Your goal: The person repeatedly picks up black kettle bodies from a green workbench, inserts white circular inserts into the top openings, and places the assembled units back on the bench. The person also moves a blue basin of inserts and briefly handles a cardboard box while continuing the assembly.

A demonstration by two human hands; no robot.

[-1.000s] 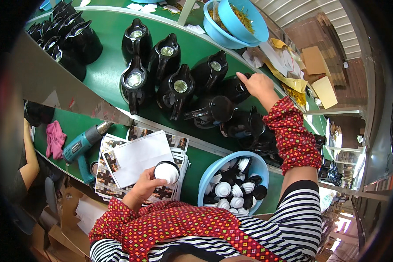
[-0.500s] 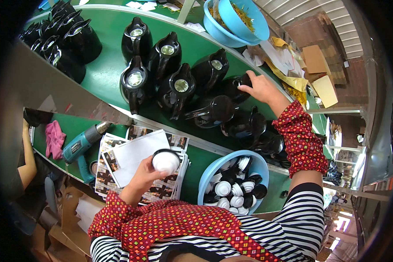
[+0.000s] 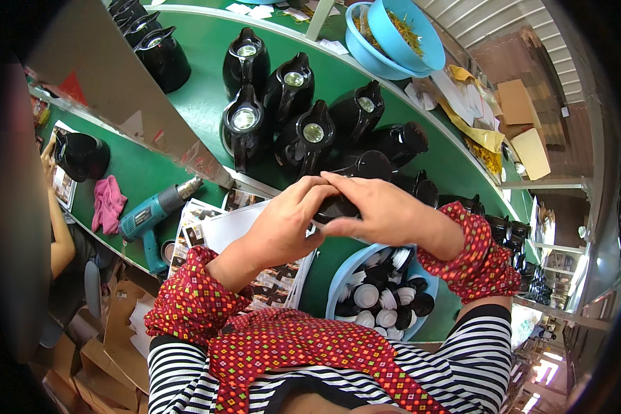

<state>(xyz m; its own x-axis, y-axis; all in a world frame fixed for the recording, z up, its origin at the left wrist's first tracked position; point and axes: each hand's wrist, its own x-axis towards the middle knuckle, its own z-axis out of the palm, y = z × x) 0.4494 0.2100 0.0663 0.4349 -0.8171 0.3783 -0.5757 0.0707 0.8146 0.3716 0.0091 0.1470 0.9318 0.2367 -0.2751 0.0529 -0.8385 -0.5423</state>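
My left hand (image 3: 283, 219) and my right hand (image 3: 383, 212) meet in front of me, with fingers closed around a dark, glossy black lid (image 3: 336, 208). Much of the lid is covered by the fingers, and its underside does not show. Just beyond the hands stands a black jug with a rounded lid (image 3: 372, 165). Farther back are several black jugs (image 3: 245, 119) with handles and spouts, their round tops showing a shiny silvery inside. One black jug to the right (image 3: 412, 138) has a dark top on it.
Below my right hand sits a blue basin (image 3: 332, 293) of black and white lids. Left of it lie printed sheets (image 3: 286, 286), a teal heat gun (image 3: 145, 219) and a pink cloth (image 3: 107, 203). A co-worker's hand (image 3: 49, 162) touches a black jug (image 3: 83, 156) beyond the metal divider (image 3: 134, 96).
My right hand has left the jug at the back right and come to the middle. My left hand has risen from the sheets with the lid to meet it. The view has shifted slightly.
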